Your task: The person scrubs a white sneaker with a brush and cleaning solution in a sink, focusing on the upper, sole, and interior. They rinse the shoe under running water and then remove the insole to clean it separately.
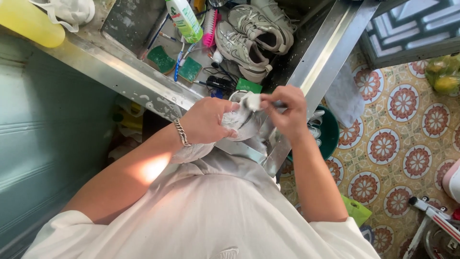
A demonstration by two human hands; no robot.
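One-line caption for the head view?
Left hand holds a soapy shoe while right hand scrubs it over a steel sink.

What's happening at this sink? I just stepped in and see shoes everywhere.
A person is cleaning a pale shoe over a steel sink. The left hand grips the shoe, while the right hand holds a small brush-like tool against it. In the sink lie a pair of grey sneakers, green sponges, a pink brush, toothbrushes and a green soap bottle. A green basin sits on the patterned floor.
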